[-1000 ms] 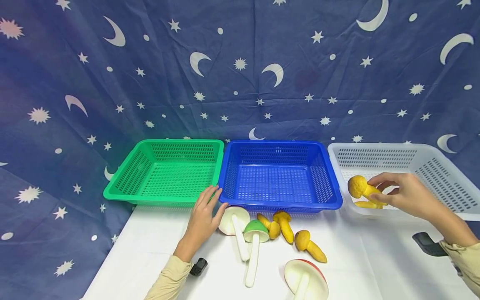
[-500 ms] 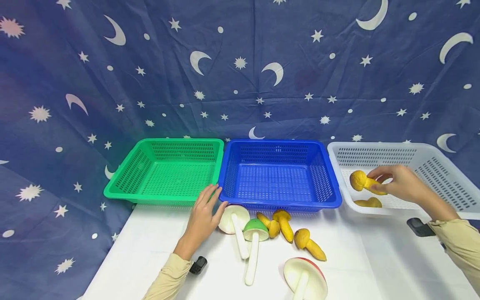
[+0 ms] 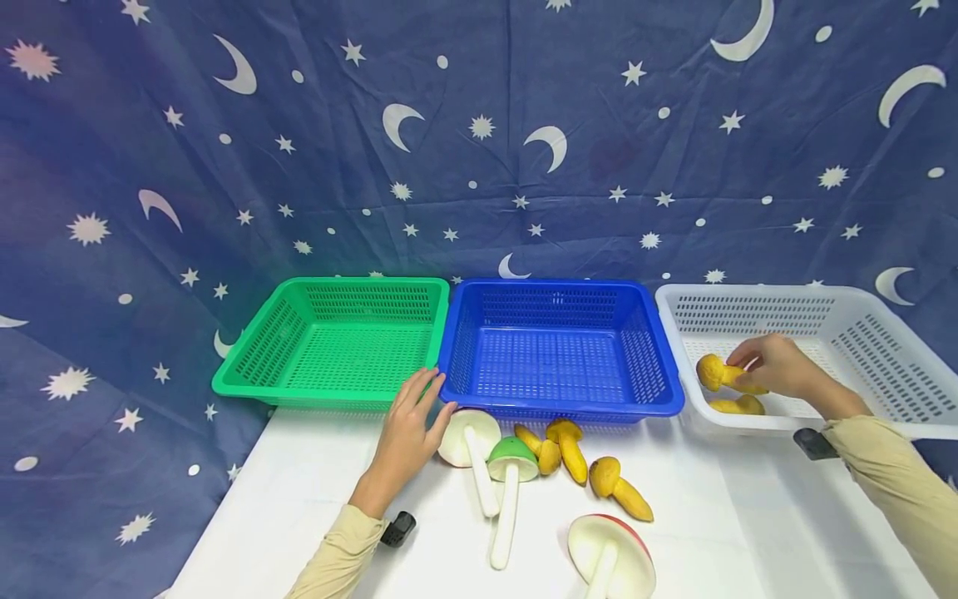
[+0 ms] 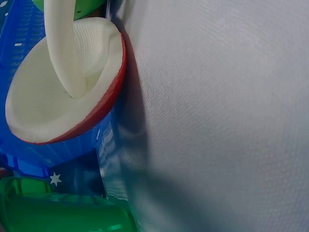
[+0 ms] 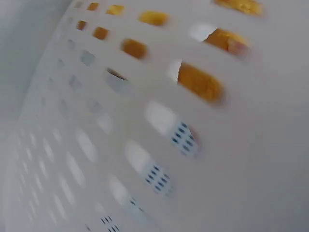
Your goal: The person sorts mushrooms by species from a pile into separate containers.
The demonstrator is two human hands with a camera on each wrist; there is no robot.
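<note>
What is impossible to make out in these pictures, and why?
Head view: front red-edged mushroom, stem end cut off by the bottom edge.
Head view: held yellow mushroom, partly behind the right hand.
Left wrist view: green cap, cut off by the top edge.
Right wrist view: yellow shapes, mostly hidden by white basket wall.

Three baskets [image 3: 565, 408] in a row behind mushrooms [image 3: 506, 512] on a table [image 3: 718, 524], more mushrooms [image 3: 749, 404] in the rightmost basket [image 3: 771, 423].

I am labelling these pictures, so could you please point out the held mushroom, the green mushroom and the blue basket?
Held mushroom [image 3: 713, 373]: head view, on its yellow cap.
Green mushroom [image 3: 509, 501]: head view, on its white stem.
Blue basket [image 3: 550, 363]: head view, on its floor.
</note>
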